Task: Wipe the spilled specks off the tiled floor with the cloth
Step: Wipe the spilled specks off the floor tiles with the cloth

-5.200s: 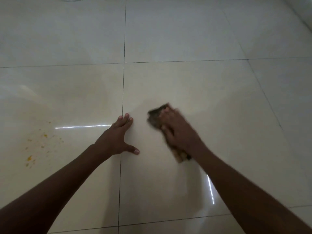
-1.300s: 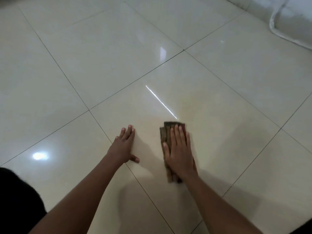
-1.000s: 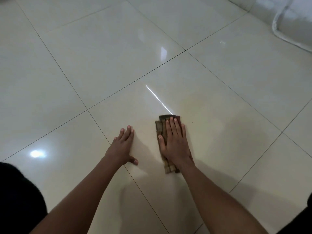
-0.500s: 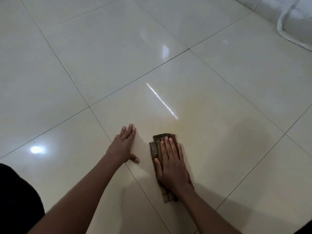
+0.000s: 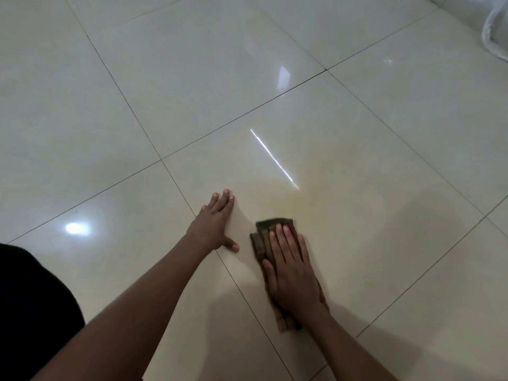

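The right hand point(image 5: 292, 273) is lying flat on the cloth point(image 5: 264, 234), fingers straight and together, pressing it against the tiled floor point(image 5: 384, 166). The cloth is a folded brown piece; its far end is showing beyond the fingertips and its near end is showing beside the wrist. It is lying on the large cream tile just right of a grout line point(image 5: 247, 295). The left hand point(image 5: 213, 225) is resting palm-down on the floor just beside the cloth, apart from it, fingers straight and thumb spread outward. No specks can be made out on the tiles in view. A thin bright reflection point(image 5: 275, 159) is crossing the tile beyond the cloth.
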